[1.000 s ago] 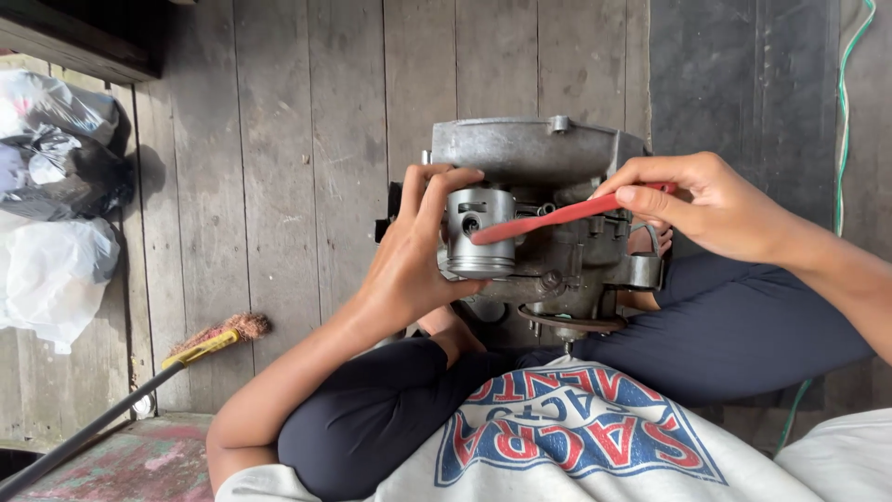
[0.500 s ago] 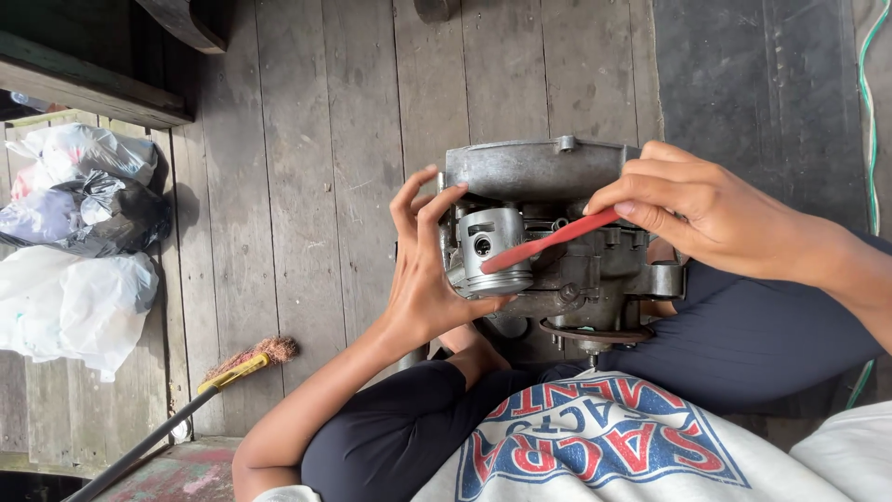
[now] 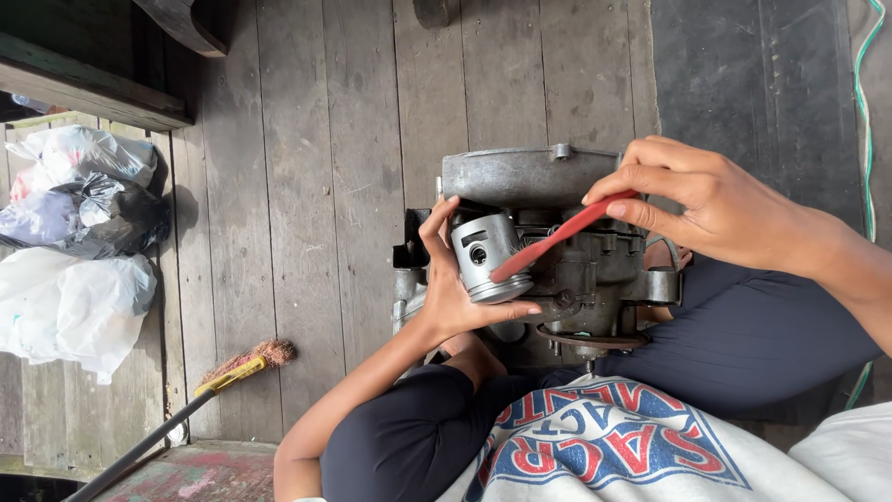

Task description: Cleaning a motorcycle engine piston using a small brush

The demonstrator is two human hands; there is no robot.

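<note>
My left hand [image 3: 455, 297] grips a silver metal piston [image 3: 488, 256], fingers wrapped round its far side and thumb under its ringed end. My right hand [image 3: 706, 204] pinches a thin red tool [image 3: 557, 238], whose tip rests on the piston's side. Right behind the piston, a grey, greasy small engine block [image 3: 530, 177] sits on the plank floor against my dark-trousered legs [image 3: 743, 335]. Its lower part is hidden by my hands and legs.
Grey wooden floorboards [image 3: 307, 186] fill the view. White and black plastic bags [image 3: 74, 242] lie at the left. A broom with a yellow collar [image 3: 223, 376] lies at lower left. A dark mat [image 3: 743, 74] and a green-white cord [image 3: 869, 112] are at right.
The view has shifted, so the engine and hands sit a little lower and further right. The red tool's tip has slid along the piston. Both grips are unchanged.
</note>
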